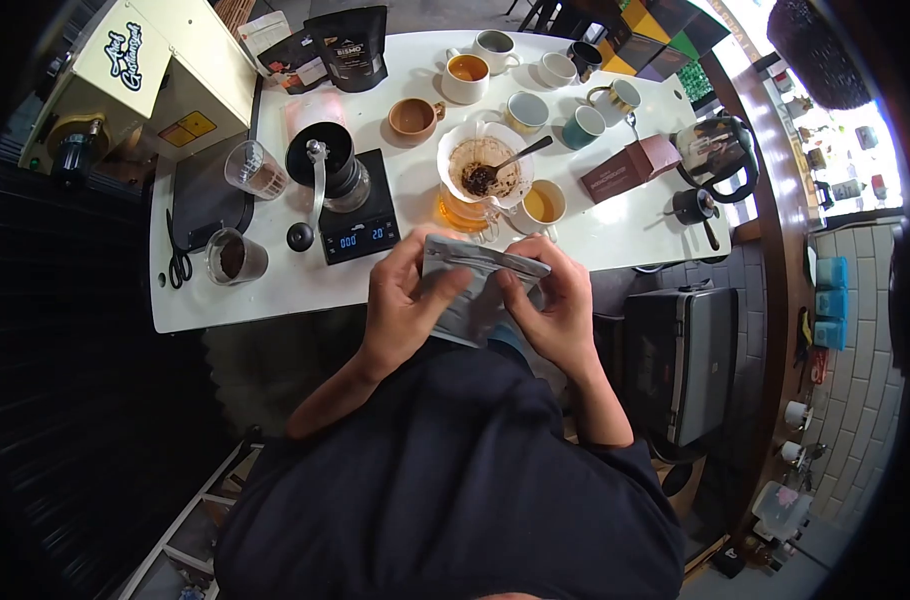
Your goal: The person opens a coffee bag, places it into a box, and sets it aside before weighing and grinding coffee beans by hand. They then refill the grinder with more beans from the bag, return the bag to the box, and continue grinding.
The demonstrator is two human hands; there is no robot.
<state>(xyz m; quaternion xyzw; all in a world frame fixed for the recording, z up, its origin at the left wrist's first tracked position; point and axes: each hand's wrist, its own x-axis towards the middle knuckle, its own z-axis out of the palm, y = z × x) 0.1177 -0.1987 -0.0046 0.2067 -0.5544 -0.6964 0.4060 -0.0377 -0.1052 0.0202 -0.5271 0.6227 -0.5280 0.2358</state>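
Note:
My left hand (399, 305) and my right hand (561, 308) both grip a grey pouch (463, 318) just in front of the table edge. The fingers hold the sides of its top, thumbs on the near face, and the mouth looks slightly parted. What is inside the pouch cannot be made out. Beyond it stands a white coffee dripper (453, 158) with dark wet grounds and a spoon (525, 153) in it. Below the dripper is a glass server (462, 212) of amber liquid. A cup of yellowish drink (543, 203) sits close to my right hand.
On the left are a hand grinder (347, 180) on a black scale (375, 237), a glass of grounds (237, 258) and scissors (179, 266). Several cups, a brown box (625, 172) and a kettle (715, 160) occupy the back and right. Black bags (350, 52) stand at the back left.

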